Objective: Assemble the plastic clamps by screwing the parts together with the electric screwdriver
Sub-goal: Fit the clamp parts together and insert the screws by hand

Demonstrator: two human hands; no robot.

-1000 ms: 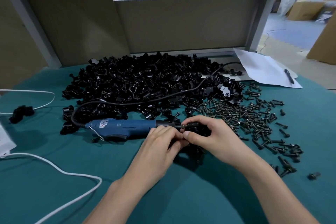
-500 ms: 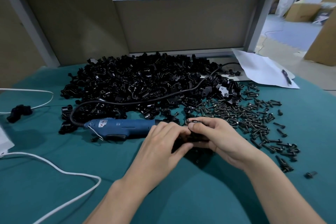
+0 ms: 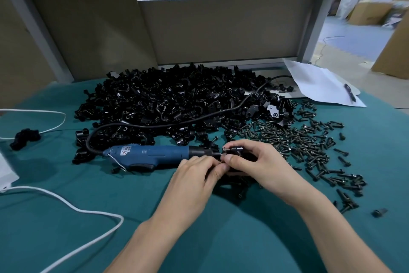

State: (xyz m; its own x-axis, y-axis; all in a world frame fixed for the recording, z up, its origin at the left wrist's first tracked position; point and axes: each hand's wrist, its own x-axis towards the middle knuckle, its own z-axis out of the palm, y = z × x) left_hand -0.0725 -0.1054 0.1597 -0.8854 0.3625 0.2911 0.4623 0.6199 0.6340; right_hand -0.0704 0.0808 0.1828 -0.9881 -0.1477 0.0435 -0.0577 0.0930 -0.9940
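Glinting black plastic clamp

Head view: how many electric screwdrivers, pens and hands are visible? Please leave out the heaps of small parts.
Electric screwdriver: 1
Pen: 1
Hands, left hand and right hand: 2
Total: 4

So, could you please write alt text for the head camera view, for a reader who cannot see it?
The left hand and right hand pinch a small black clamp part above a teal table, at the tip of a blue electric screwdriver lying there. A heap of black clamp parts lies behind, loose screws to its right.
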